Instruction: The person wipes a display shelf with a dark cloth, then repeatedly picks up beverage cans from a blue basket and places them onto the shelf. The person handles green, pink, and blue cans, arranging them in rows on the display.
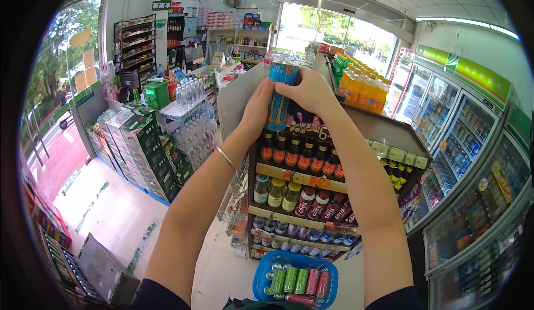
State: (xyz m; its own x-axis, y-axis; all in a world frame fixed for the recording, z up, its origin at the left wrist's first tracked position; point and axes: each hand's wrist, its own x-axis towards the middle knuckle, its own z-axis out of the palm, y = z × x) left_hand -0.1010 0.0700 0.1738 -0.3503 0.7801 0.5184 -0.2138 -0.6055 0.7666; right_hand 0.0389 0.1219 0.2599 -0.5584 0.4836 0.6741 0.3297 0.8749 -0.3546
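Observation:
Both arms reach up to the top of a shelf unit. My right hand (311, 91) grips a blue can (283, 73) from the right, its thumb across the front. From the left, my left hand (258, 107) presses its fingers along the same can. Directly below stands another blue can or bottle with wavy yellow lines (277, 110), partly covered by my fingers. Beneath the hands runs a row of dark bottles with red labels (294, 153). Low in front of me, a blue plastic basket (257, 283) holds several green cans (290, 279) and red cans (312, 282).
Jars (275, 193) and dark red bottles (319, 203) fill the shelf below. Orange drink bottles (365, 85) stand on the unit's top at right. Glass-door coolers (471, 122) line the right side. Beer cartons (142, 155) and bottled water (190, 97) stand left.

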